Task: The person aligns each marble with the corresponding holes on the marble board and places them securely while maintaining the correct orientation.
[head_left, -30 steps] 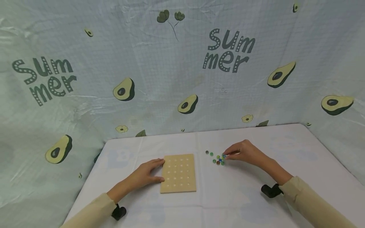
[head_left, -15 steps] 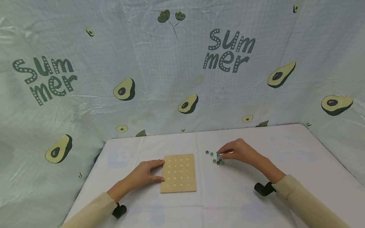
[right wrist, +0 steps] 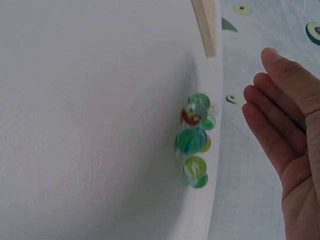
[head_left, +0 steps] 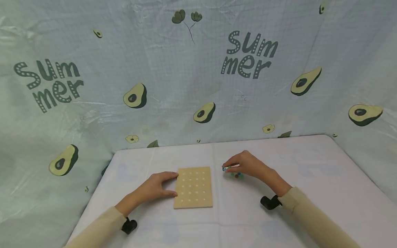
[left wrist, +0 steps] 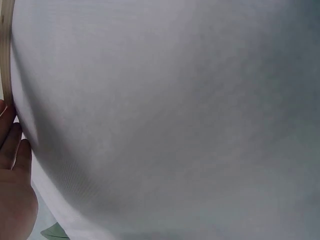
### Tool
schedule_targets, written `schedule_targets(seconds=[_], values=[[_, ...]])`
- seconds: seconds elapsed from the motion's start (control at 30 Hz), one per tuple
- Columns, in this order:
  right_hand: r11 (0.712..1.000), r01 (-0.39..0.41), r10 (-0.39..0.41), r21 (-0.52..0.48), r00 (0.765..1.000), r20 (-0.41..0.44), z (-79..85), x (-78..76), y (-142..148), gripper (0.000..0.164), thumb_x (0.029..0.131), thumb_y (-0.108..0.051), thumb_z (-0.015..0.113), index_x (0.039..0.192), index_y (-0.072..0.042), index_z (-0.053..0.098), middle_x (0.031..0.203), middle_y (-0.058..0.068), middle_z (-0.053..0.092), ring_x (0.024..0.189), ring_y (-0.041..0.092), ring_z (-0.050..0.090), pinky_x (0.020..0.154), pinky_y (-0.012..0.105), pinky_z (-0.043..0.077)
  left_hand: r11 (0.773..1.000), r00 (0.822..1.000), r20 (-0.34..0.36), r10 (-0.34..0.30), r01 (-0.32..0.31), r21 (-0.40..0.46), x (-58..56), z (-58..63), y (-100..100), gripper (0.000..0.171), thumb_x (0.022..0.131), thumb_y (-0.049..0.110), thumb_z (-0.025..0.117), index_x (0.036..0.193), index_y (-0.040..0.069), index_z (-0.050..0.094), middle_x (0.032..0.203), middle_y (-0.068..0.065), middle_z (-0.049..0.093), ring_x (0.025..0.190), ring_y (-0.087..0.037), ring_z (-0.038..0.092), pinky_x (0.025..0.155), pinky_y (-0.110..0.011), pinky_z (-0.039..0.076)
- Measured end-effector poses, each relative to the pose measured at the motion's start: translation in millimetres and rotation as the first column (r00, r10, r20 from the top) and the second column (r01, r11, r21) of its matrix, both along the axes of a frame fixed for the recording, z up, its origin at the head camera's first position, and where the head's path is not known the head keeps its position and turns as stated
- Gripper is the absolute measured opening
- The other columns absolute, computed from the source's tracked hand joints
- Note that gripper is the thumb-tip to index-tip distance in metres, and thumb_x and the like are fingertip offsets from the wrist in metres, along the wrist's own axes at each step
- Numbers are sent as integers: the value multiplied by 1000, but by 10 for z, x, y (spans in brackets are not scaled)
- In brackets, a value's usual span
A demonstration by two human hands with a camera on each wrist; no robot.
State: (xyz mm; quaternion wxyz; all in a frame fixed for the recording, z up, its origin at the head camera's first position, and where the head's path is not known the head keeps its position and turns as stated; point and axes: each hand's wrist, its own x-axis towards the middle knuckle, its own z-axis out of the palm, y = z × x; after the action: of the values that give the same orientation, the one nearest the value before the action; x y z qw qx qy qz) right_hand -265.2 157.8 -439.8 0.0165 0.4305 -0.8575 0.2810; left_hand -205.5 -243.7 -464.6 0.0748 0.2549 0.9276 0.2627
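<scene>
A square wooden board [head_left: 193,187] with rows of small round hollows lies flat on the table. My left hand [head_left: 152,188] rests against its left edge, thumb and fingers spread apart; in the left wrist view, fingers [left wrist: 20,157] meet the board's side [left wrist: 5,60]. Right of the board, my right hand [head_left: 249,165] pinches a blue glass marble [head_left: 224,169] at its fingertips. Below that hand lies a cluster of glass marbles [head_left: 237,176], partly covered. The right wrist view shows several green, yellow and red marbles [right wrist: 192,140] beside the right hand [right wrist: 295,130]; the pinched marble is hidden there.
A white cloth covers the table [head_left: 248,220]. Behind it hangs a pale sheet [head_left: 173,62] printed with avocados and lettering. A black wrist camera [head_left: 270,202] sits under the right sleeve, and another wrist camera [head_left: 129,226] under the left.
My right hand has moved left over the loose marbles towards the board, carrying the blue marble. The left hand has stayed at the board's left edge.
</scene>
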Motion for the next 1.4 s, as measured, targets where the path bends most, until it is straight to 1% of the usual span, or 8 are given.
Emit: schedule_targets(seconds=[0.13,0.3,0.5,0.73,0.83,0.93,1.17,1.4], values=[[1000,-19,19,1,1000,18,1,-18,-120,20,88,-20,81,107,-14,82,101,-5,79,88,3,73,73,18,59,1000,1000,-13,-14,14,2,-19,-29,-14,80,82,52,82,144,9,58,146,-12,57,137,-35,51,111,-53,44],[999,-41,41,0,999,35,-15,-70,-292,20,88,-22,81,107,-15,82,100,-6,78,88,2,72,77,17,59,1000,1000,-7,6,-6,0,-22,-47,-17,81,79,53,84,143,10,59,145,-11,58,136,-34,52,111,-54,45],[997,-75,75,-26,997,24,-48,-144,-472,20,89,-21,81,108,-14,82,100,-5,79,86,0,71,77,16,58,1000,1000,9,16,-15,-18,-19,-13,1,82,79,52,84,144,9,58,148,-14,55,139,-36,49,113,-55,42],[988,-108,113,-111,992,47,-80,-234,-683,19,90,-17,80,109,-15,82,101,-7,78,90,-1,72,77,16,58,999,999,-25,-39,38,-36,-20,59,-2,80,80,46,85,144,6,58,145,-14,58,135,-36,53,110,-54,45],[987,-114,120,-116,992,49,-74,-264,-791,20,90,-17,79,109,-15,82,101,-7,78,90,-2,71,76,17,58,997,998,-35,-53,51,-50,-32,67,0,80,80,47,85,144,6,58,144,-13,59,135,-35,53,109,-53,46],[990,-113,118,-89,992,48,-89,-297,-904,19,90,-19,79,109,-15,82,100,-7,78,89,-4,71,75,16,57,997,998,-28,-48,46,-54,-54,52,0,81,80,50,84,144,8,59,145,-12,59,135,-34,53,110,-52,46],[995,-77,84,-66,991,109,-144,-326,-1139,18,91,-24,79,107,-17,83,98,-8,79,85,-4,70,75,16,56,999,1000,-13,-17,16,-31,-70,4,-20,82,81,57,81,144,9,59,144,-9,60,135,-32,54,110,-50,47],[998,-45,51,-49,990,130,-149,-340,-1312,17,91,-26,79,105,-18,83,97,-8,79,83,-3,69,74,17,55,1000,1000,-25,17,-18,-21,-61,-11,1,79,82,55,80,143,9,61,143,-10,60,134,-31,55,109,-49,47]])
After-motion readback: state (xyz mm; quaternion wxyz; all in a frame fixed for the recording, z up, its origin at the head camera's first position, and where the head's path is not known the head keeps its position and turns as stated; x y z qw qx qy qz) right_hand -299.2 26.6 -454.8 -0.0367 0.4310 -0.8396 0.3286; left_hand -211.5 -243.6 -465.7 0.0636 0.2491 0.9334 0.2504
